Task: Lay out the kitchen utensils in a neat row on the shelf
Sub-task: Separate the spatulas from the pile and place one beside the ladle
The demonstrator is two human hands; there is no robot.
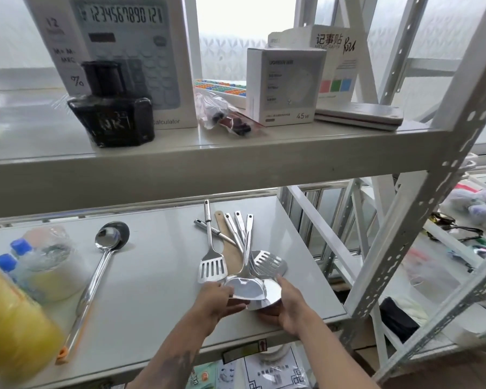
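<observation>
Head view. On the lower shelf of a white metal rack, a cluster of steel utensils lies fanned, handles pointing toward the back of the shelf. The cluster holds a slotted turner on its left side, a second slotted turner on its right, a wooden spatula beneath them, and two solid steel turners overlapping at the front. The left hand grips the left edge of the front turner blade, fingers curled over it. The right hand cups the right edge of the overlapping blades, thumb on top; how its fingers lie underneath cannot be told. A steel ladle lies alone well to the left of the cluster, bowl toward the back, its orange handle tip at the shelf's front edge. Further left of the ladle stands a plastic-wrapped pack of blue-capped bottles. On the upper shelf, above the cluster, stand an ink bottle, a calculator box, a charger box and a clear bag of small dark items.
</observation>
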